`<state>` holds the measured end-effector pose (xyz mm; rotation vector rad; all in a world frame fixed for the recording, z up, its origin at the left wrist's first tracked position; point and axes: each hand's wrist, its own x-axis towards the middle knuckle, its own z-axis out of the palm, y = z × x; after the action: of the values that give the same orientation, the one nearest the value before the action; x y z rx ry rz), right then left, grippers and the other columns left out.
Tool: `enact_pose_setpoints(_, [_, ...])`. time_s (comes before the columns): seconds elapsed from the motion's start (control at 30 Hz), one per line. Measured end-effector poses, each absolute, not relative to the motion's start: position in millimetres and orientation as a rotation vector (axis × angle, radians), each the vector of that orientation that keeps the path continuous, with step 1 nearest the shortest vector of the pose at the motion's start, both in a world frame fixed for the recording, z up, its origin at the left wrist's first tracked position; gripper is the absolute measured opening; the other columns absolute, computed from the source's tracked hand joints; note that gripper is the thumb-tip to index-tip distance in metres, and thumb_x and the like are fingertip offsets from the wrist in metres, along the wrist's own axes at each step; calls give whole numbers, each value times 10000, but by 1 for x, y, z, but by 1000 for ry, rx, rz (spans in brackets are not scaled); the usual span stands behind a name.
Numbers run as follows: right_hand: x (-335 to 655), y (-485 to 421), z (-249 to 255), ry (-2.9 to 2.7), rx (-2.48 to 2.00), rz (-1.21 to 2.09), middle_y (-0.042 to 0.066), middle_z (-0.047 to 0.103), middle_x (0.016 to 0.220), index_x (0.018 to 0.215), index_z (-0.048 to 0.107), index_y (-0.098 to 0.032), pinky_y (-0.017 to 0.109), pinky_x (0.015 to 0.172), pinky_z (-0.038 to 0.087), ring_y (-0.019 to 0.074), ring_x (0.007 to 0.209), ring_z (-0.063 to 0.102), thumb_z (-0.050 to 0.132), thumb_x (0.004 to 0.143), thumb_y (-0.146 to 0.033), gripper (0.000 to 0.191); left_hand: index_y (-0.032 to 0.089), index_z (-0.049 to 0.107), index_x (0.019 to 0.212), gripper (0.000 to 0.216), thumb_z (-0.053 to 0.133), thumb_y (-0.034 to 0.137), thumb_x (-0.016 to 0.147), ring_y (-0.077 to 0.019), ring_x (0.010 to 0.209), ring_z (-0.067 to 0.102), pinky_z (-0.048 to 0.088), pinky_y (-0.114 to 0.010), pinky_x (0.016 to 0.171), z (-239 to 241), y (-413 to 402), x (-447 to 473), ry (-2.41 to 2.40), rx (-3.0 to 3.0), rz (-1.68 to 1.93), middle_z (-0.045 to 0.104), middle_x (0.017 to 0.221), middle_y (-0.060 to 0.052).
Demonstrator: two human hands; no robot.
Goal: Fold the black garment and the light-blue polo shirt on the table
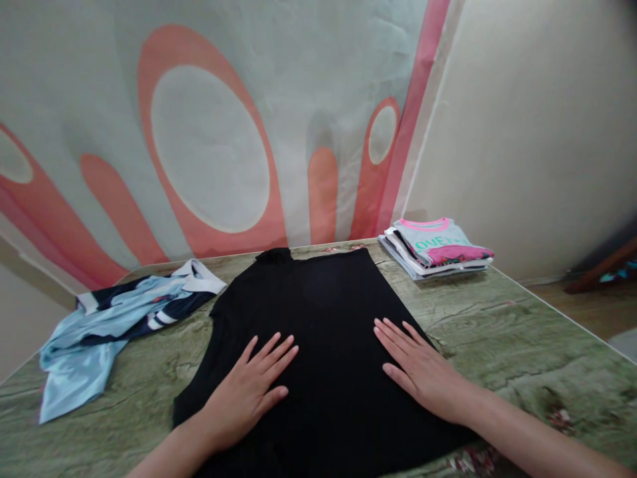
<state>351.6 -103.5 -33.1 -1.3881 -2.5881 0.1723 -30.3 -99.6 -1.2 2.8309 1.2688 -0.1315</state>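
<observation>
A black shirt (323, 312) lies spread flat on the green patterned table (522, 345), its collar toward the wall. My left hand (249, 392) rests palm down on the shirt's lower left part, fingers stretched out and slightly apart. My right hand (418, 365) lies flat on the shirt's right side near its edge, fingers extended. Neither hand holds anything.
A crumpled light blue and navy shirt (114, 325) lies at the table's left. A stack of folded clothes (435, 249), topped by a grey and pink one, sits at the back right corner. A wall with orange shapes stands behind the table. Floor shows at the right.
</observation>
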Motion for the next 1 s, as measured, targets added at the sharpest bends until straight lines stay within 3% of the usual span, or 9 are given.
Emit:
enact_pose_setpoints(0.27, [405,-121,-57,-2470,-1576,101,11,215,1571,1529,57,-313,497,1161,234,235,1433,229,377,953,-509,687,349,119,1513,682,450,479,931,-226,1395,340,271,-422,1146,-9,-173,-119,1591,2891,-39,304,1531,20])
enact_pose_setpoints(0.43, [407,-130,-53,-2314,-1572,-40,27,312,1536,1517,178,-347,591,1142,199,282,1418,263,397,952,-465,617,327,90,1525,706,449,448,929,-242,1384,361,316,-451,1122,-18,-204,-126,1745,2881,-44,302,1532,-11])
enact_pose_setpoints(0.63, [362,-152,-18,-2697,-1161,429,-46,280,1543,1490,163,-432,526,1164,224,233,1424,249,427,956,-457,596,313,87,1528,696,429,445,936,-277,1385,355,272,-519,1132,-23,-207,-103,1853,2892,4,279,1545,-40])
enact_pose_setpoints(0.8, [370,-105,-13,-2725,-1116,500,-50,296,1539,1472,228,-431,520,1176,147,211,1430,225,407,974,-445,530,314,136,1520,653,414,463,947,-266,1395,336,291,-485,1129,-20,-182,-97,1801,2881,30,286,1545,-30])
enact_pose_setpoints(1.0, [393,-46,-29,-2636,-1283,299,-22,311,1538,1474,264,-383,484,1171,178,185,1426,246,352,983,-468,507,320,81,1523,694,413,505,943,-253,1409,307,324,-459,1119,-7,-179,-89,1629,2831,-16,232,1559,-25])
